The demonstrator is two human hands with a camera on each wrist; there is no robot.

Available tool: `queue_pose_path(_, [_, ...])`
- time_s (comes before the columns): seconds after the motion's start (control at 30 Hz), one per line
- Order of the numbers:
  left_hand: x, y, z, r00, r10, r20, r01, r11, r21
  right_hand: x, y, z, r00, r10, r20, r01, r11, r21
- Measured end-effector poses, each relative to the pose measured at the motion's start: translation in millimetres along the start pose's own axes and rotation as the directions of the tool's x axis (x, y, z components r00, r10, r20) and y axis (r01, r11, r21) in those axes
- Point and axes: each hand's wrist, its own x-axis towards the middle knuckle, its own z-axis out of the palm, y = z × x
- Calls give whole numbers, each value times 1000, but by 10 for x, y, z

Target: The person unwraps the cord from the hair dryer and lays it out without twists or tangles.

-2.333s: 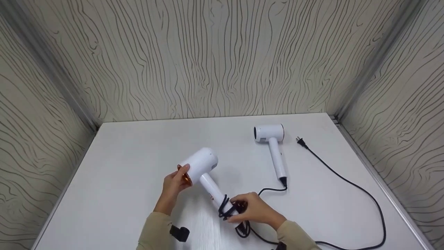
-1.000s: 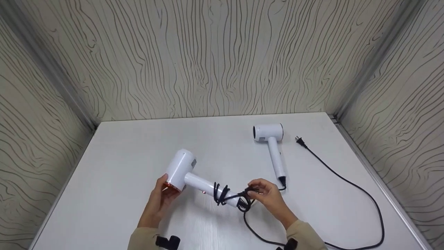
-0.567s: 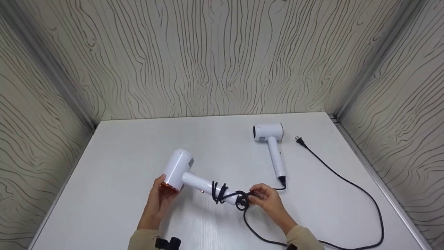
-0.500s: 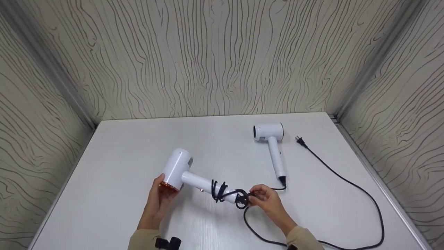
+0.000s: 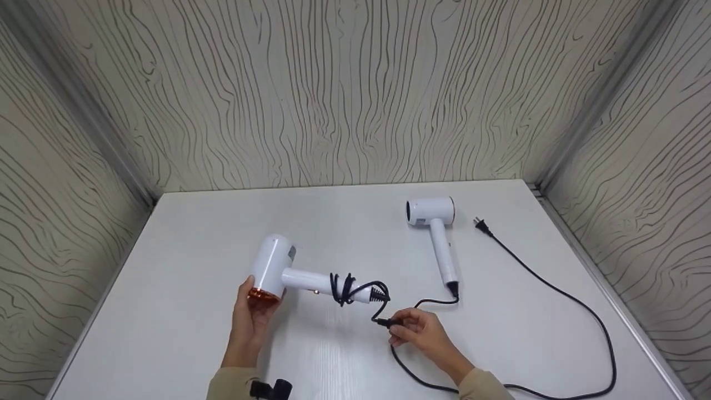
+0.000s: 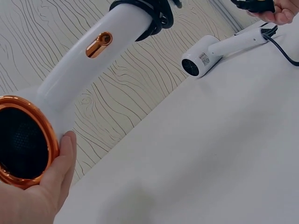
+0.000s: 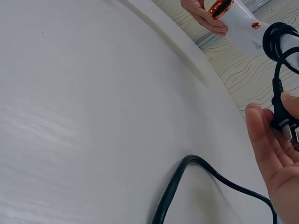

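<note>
My left hand [image 5: 250, 328] grips a white hair dryer [image 5: 270, 264] by the copper-rimmed end of its barrel, held up above the table with the handle pointing right. Black cord [image 5: 345, 291] is wound in several loops around the lower handle. In the left wrist view, a copper switch [image 6: 99, 45] shows on the handle, and dark mesh fills the rim. My right hand [image 5: 425, 336] pinches the black plug [image 7: 282, 112] of this cord between thumb and fingers, its metal prongs visible in the right wrist view. A short stretch of cord runs from the plug to the loops.
A second white hair dryer [image 5: 432, 212] lies at the back right of the white table [image 5: 183, 250]. Its black cord [image 5: 577, 303] passes beneath my right hand and curves along the right side to a two-prong plug [image 5: 481, 226]. Wood-patterned walls [image 5: 333, 94] enclose the table.
My right hand went from the cord loops on the handle to the plug, drawing it down away from the handle's end. The held hair dryer moved left and its handle swung closer to level.
</note>
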Motion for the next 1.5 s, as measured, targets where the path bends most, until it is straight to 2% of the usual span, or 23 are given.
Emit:
queue_pose_path(0.17, [-19,-3,5,999,23,-39,-24,1000,-10,-44,-64,0,998,-50,40,51,999,-16])
queue_pose_path(0.33, [-31,-7,9,997,34,-71,-35,999,-14,-83,-152,4,986,-156,58,160,985,-70])
queue_pose_path(0.57, [-14,-22,14,989,40,-141,-47,998,-46,-155,-287,43,949,-309,67,315,939,-135])
queue_pose_path(0.7, [-17,-51,-3,985,30,-171,-39,998,-48,-188,-378,79,927,-371,51,374,909,-185])
queue_pose_path(0.83, [-25,-79,-12,981,25,-194,-31,999,-27,-194,-477,111,892,-449,45,446,864,-234])
queue_pose_path(1.0, [-42,-82,8,978,47,-204,-36,998,57,-168,-584,110,819,-574,24,564,794,-226])
queue_pose_path(1.1, [-53,-73,22,978,70,-199,-49,993,109,-137,-632,85,780,-626,-11,610,764,-212])
queue_pose_path(1.37, [-66,-57,36,983,103,-150,-71,976,207,-75,-737,18,710,-698,-88,673,710,-206])
queue_pose_path(1.5, [-66,-55,3,991,100,-93,-76,969,234,-59,-765,-38,688,-707,-164,678,707,-200])
